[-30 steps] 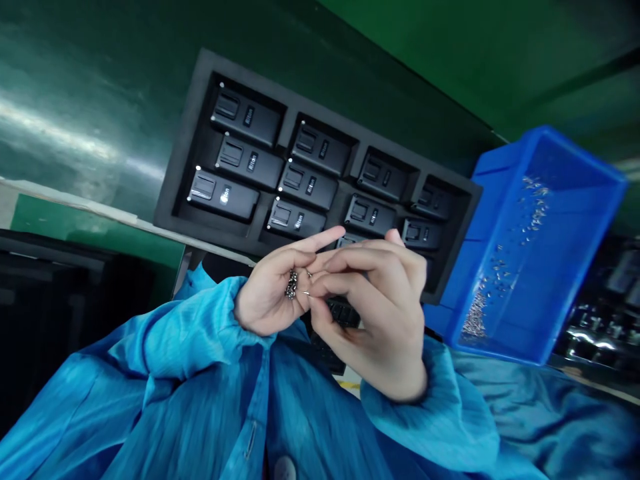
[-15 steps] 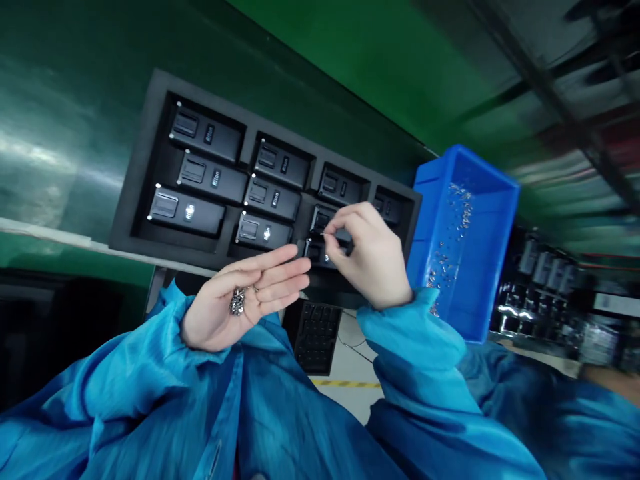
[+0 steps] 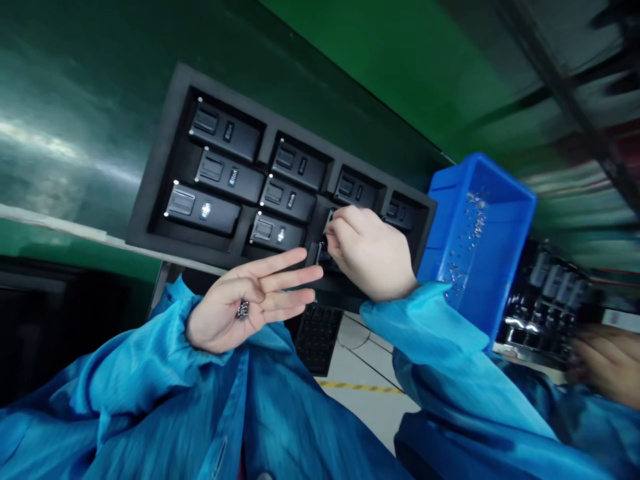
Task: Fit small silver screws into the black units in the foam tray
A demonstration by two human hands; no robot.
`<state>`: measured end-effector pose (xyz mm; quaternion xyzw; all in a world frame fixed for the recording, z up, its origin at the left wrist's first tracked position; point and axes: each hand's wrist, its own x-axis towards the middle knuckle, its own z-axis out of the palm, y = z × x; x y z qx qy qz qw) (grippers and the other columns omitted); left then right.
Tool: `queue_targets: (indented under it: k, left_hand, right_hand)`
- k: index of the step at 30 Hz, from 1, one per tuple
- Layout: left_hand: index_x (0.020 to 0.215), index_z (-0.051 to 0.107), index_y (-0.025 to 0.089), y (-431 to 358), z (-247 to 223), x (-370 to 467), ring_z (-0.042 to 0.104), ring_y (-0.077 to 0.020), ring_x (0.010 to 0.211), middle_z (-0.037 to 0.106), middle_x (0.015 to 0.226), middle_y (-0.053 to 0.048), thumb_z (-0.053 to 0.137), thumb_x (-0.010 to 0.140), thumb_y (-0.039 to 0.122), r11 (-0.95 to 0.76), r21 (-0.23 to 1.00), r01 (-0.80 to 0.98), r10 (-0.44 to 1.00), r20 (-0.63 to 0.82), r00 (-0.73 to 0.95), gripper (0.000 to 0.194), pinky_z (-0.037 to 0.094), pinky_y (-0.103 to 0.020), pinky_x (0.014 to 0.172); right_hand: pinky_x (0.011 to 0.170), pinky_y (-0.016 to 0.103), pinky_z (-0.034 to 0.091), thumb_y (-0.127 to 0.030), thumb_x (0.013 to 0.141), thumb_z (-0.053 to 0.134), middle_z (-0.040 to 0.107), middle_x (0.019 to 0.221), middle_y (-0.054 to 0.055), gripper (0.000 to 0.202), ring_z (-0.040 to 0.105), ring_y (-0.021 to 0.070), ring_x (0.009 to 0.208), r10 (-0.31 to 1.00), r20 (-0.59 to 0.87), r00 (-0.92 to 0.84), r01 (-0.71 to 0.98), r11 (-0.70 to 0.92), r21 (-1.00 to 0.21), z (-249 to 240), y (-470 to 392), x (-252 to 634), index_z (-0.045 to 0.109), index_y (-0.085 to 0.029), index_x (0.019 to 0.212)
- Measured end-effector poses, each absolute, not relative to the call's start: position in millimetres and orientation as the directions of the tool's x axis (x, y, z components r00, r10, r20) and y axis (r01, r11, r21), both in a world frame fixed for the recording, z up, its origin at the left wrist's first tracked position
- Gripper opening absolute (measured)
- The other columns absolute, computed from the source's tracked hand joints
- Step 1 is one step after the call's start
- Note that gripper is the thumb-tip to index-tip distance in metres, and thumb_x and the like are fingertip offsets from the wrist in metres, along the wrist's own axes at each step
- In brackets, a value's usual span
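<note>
My left hand (image 3: 250,300) is palm up with its fingers spread. In its palm, under the thumb, lies a small heap of shiny metal screws (image 3: 243,310). My right hand (image 3: 373,250) is pinched and reaches down over the third column of a black tray (image 3: 150,213); whatever its fingertips hold is hidden. They touch or hover just above a black device there, mostly covered by the hand. More black devices marked "Riton" (image 3: 203,208) lie in rows in the tray's compartments. Most show small bright dots at the corners of one end.
A blue bin (image 3: 430,220) with scattered small metal pieces stands right of the tray. Below the tray is a black gridded tray (image 3: 317,340). At far right, another person's hand (image 3: 607,363) is near several dark metallic parts (image 3: 545,293).
My right hand has lowered and turned to the device, its fingertips now closer to it. My left fingers have spread, with the thumb over the screws. The view has shifted slightly.
</note>
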<state>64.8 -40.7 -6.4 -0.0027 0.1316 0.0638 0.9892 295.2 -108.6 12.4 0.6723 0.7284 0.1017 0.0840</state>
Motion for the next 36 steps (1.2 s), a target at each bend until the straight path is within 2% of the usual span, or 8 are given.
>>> queue_targets:
  k: [7, 12, 17, 21, 25, 28, 32, 36]
  left_hand:
    - [0.122, 0.071, 0.023, -44, -10, 62, 0.065, -0.0134, 0.118, 0.071, 0.125, 0.000, 0.033, 0.064, -0.009, 0.988, 0.024, -0.153, 0.155, -0.198, 0.968, 0.076, 0.046, -0.024, 0.104]
    - [0.123, 0.070, 0.023, -45, -11, 60, 0.059, -0.0186, 0.127, 0.069, 0.128, -0.001, 0.034, 0.072, -0.005, 0.982, 0.019, -0.186, 0.187, -0.165, 0.969, 0.069, 0.037, -0.035, 0.115]
    - [0.128, 0.066, 0.016, -44, -6, 65, 0.051, -0.0233, 0.136, 0.064, 0.136, -0.008, 0.036, 0.094, 0.022, 0.976, -0.041, -0.215, 0.208, -0.142, 0.968, 0.047, 0.034, -0.037, 0.117]
    - [0.136, 0.059, 0.011, -44, 2, 71, 0.043, -0.0237, 0.142, 0.053, 0.148, -0.010, 0.025, 0.102, 0.047, 0.971, -0.076, -0.229, 0.216, -0.147, 0.965, 0.061, 0.033, -0.035, 0.117]
    - [0.153, 0.035, 0.010, -46, 7, 76, 0.036, -0.0222, 0.147, 0.044, 0.154, -0.011, 0.019, 0.101, 0.052, 0.970, -0.055, -0.235, 0.221, -0.190, 0.956, 0.068, 0.030, -0.034, 0.119]
    - [0.156, 0.027, 0.010, -47, 8, 79, 0.036, -0.0205, 0.146, 0.045, 0.154, -0.011, 0.017, 0.102, 0.051, 0.965, -0.039, -0.259, 0.246, -0.204, 0.948, 0.069, 0.030, -0.032, 0.119]
    - [0.155, 0.030, 0.009, -48, 9, 81, 0.037, -0.0199, 0.146, 0.046, 0.153, -0.011, 0.015, 0.103, 0.050, 0.969, -0.012, -0.249, 0.240, -0.226, 0.944, 0.068, 0.031, -0.030, 0.117]
    - [0.148, 0.043, 0.011, -49, 9, 81, 0.036, -0.0202, 0.146, 0.045, 0.154, -0.008, 0.018, 0.103, 0.049, 0.969, 0.001, -0.247, 0.239, -0.245, 0.939, 0.065, 0.034, -0.028, 0.114]
  right_hand:
    - [0.064, 0.030, 0.043, -0.021, 0.096, 0.052, 0.072, 0.099, 0.004, 0.016, 0.059, 0.0176, 0.088, 0.984, 0.079, -0.158, 0.956, 0.132, 0.263, 7, -114, 300, 0.066, -0.018, 0.090]
    - [0.073, 0.027, 0.050, -0.017, 0.096, 0.052, 0.073, 0.104, 0.006, 0.021, 0.064, 0.0166, 0.097, 0.973, 0.095, -0.209, 0.957, 0.184, 0.222, -1, -133, 306, 0.068, -0.017, 0.109]
    - [0.088, 0.033, 0.054, -0.010, 0.094, 0.047, 0.070, 0.114, 0.011, 0.035, 0.065, 0.0210, 0.107, 0.969, 0.140, -0.204, 0.971, 0.182, 0.154, -11, -150, 314, 0.063, -0.016, 0.124]
    - [0.086, 0.039, 0.055, -0.008, 0.092, 0.045, 0.066, 0.119, 0.014, 0.041, 0.063, 0.0256, 0.110, 0.983, 0.143, -0.116, 0.993, 0.114, 0.020, -4, -152, 308, 0.059, -0.017, 0.129]
    - [0.086, 0.039, 0.054, -0.010, 0.087, 0.057, 0.066, 0.108, 0.010, 0.034, 0.064, 0.0231, 0.101, 0.934, 0.344, 0.101, 0.978, -0.030, -0.205, 31, -148, 271, 0.063, -0.022, 0.118]
    - [0.082, 0.038, 0.052, -0.017, 0.083, 0.069, 0.063, 0.094, 0.004, 0.020, 0.063, 0.0207, 0.092, 0.930, 0.359, 0.084, 0.958, 0.024, -0.287, 57, -145, 233, 0.063, -0.023, 0.100]
    - [0.089, 0.040, 0.046, -0.020, 0.083, 0.069, 0.062, 0.093, 0.003, 0.008, 0.060, 0.0213, 0.098, 0.967, 0.245, 0.066, 0.933, 0.028, -0.359, 64, -140, 200, 0.064, -0.023, 0.087]
    - [0.086, 0.040, 0.043, -0.018, 0.083, 0.068, 0.064, 0.092, 0.003, 0.006, 0.058, 0.0223, 0.098, 0.973, 0.200, 0.117, 0.922, -0.031, -0.387, 53, -137, 194, 0.064, -0.022, 0.083]
